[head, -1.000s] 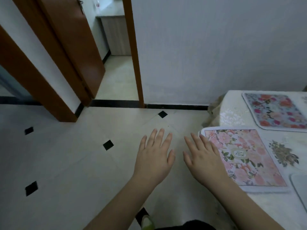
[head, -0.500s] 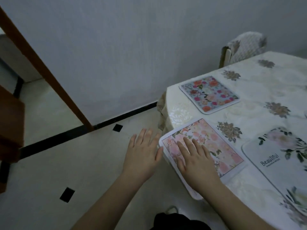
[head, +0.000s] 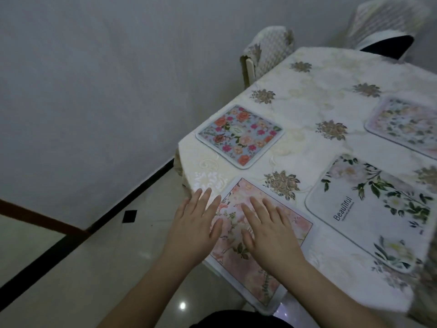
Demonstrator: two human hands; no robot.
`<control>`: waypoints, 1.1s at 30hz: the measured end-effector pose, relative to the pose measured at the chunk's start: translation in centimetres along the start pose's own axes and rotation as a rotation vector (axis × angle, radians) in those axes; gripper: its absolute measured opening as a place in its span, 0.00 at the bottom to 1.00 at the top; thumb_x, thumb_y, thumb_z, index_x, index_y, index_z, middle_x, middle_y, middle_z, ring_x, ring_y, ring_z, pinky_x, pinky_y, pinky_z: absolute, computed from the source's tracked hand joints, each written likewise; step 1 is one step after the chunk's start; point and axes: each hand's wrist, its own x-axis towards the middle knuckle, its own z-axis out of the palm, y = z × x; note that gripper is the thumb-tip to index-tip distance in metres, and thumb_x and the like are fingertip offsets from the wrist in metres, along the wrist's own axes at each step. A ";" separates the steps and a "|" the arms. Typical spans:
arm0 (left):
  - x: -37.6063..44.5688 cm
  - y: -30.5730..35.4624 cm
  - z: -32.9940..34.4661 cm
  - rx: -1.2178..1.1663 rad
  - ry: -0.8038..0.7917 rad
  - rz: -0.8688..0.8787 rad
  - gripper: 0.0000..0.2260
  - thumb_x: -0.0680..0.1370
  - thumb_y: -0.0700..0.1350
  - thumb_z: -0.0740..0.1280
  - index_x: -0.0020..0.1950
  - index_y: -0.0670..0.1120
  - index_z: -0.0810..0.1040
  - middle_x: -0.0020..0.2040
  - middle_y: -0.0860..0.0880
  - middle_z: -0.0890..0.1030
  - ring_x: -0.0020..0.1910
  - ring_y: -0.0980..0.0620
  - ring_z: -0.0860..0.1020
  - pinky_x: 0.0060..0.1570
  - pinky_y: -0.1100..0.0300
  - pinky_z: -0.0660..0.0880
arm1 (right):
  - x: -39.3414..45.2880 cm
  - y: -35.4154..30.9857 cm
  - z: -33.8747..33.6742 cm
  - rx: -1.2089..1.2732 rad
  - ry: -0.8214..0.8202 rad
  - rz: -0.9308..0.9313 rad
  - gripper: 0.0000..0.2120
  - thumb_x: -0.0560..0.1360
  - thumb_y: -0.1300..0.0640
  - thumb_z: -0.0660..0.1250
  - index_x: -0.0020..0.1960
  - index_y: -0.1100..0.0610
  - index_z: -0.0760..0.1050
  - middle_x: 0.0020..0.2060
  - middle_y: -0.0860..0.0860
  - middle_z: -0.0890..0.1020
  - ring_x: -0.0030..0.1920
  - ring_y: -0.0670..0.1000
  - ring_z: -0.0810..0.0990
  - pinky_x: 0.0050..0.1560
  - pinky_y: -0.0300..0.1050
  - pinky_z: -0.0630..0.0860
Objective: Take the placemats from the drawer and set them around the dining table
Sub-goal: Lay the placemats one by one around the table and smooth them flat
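Already four placemats lie on the dining table (head: 307,74); left hand (head: 192,230) and right hand (head: 269,235), fingers flat and gripping nothing, press the pink placemat (head: 248,263), overhanging the edge.

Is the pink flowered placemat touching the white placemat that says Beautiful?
Apart. The head view shows a strip of bare tablecloth between the pink placemat and the white placemat.
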 end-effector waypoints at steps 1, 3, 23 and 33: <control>0.8 -0.1 0.4 0.006 -0.003 0.030 0.26 0.81 0.57 0.50 0.76 0.49 0.67 0.76 0.46 0.67 0.76 0.46 0.64 0.72 0.45 0.63 | 0.1 0.3 0.1 -0.003 -0.001 0.025 0.27 0.75 0.45 0.54 0.69 0.54 0.74 0.69 0.55 0.75 0.68 0.60 0.73 0.69 0.57 0.60; 2.4 -0.3 1.4 0.024 -0.010 0.086 0.25 0.81 0.56 0.51 0.76 0.48 0.67 0.76 0.46 0.67 0.76 0.45 0.63 0.71 0.43 0.65 | 0.4 0.6 0.3 -0.005 0.008 0.084 0.27 0.75 0.45 0.53 0.68 0.55 0.75 0.68 0.55 0.75 0.68 0.60 0.74 0.68 0.60 0.67; 10.3 -5.1 6.4 -0.033 -0.077 0.708 0.28 0.79 0.55 0.54 0.77 0.44 0.64 0.76 0.43 0.66 0.76 0.43 0.63 0.72 0.46 0.54 | 0.5 -6.8 3.8 -0.051 0.036 0.759 0.28 0.74 0.46 0.54 0.69 0.55 0.74 0.69 0.56 0.75 0.67 0.60 0.75 0.63 0.61 0.72; 9.0 -5.0 8.2 -0.004 -0.142 0.684 0.27 0.78 0.55 0.54 0.76 0.46 0.67 0.75 0.44 0.67 0.75 0.43 0.65 0.71 0.48 0.54 | -3.0 -5.8 6.7 0.046 -0.070 0.827 0.27 0.73 0.47 0.59 0.70 0.54 0.73 0.70 0.55 0.73 0.68 0.59 0.74 0.64 0.60 0.72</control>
